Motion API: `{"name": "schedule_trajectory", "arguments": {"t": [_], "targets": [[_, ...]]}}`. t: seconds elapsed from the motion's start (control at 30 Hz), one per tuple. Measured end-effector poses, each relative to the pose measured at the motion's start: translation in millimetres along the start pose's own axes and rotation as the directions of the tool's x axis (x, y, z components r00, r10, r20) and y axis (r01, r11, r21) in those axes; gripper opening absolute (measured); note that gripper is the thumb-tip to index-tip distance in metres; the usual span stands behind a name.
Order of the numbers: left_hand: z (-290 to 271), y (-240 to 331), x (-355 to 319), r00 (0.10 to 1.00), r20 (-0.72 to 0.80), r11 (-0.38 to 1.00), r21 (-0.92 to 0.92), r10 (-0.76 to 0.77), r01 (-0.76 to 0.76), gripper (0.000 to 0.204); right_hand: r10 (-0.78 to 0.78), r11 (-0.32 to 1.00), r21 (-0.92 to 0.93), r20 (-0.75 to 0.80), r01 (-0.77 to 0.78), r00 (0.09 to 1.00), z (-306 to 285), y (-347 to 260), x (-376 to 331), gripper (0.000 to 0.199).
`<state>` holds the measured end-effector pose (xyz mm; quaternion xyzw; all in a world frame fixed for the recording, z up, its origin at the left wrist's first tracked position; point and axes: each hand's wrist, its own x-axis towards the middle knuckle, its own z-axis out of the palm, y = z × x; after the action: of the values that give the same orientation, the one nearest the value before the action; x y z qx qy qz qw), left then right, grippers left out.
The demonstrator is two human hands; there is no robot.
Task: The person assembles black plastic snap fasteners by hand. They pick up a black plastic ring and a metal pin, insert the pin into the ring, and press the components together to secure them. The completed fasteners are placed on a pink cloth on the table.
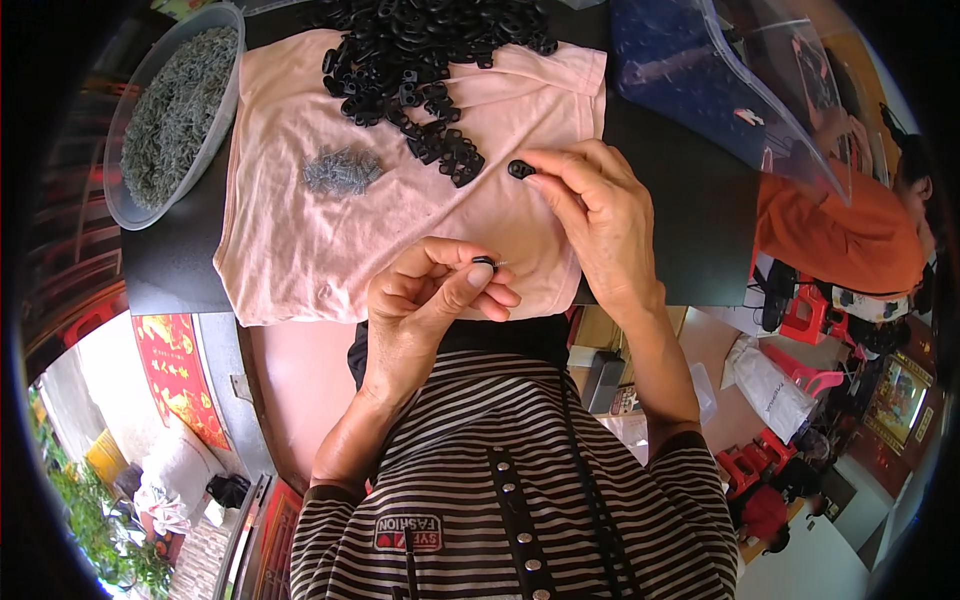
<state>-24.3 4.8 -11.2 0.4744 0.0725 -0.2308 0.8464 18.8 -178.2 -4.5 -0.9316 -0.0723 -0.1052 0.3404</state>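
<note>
My left hand [425, 300], low over the near edge of a pink cloth [290, 250], pinches a small black cord lock plunger [484, 261] between thumb and forefinger. A thin metal spring [502, 263] sticks out from it to the right. Farther right and higher, my right hand [605, 220] grips a black cord lock body [520, 169] at its fingertips. The two parts are apart. Loose springs [343, 171] lie in a small heap on the cloth. Behind them spreads a large pile of black cord lock parts [430, 45], trailing toward my right hand.
A translucent tub [114, 170] full of grey springs stands at the left on the black table [690, 230]. At the right back is a clear plastic container [680, 100]. Beyond the table's right edge sits a person in orange [840, 235], near red stools [805, 315].
</note>
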Motion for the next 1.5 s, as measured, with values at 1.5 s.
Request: {"name": "schedule_trajectory", "arguments": {"t": [1.5], "targets": [[20, 11, 18, 0.975, -0.055, 0.970, -0.104, 0.215, -0.220, 0.016, 0.119, 0.664, 0.741, 0.023, -0.097, 0.993, -14, -41, -15, 0.018]]}}
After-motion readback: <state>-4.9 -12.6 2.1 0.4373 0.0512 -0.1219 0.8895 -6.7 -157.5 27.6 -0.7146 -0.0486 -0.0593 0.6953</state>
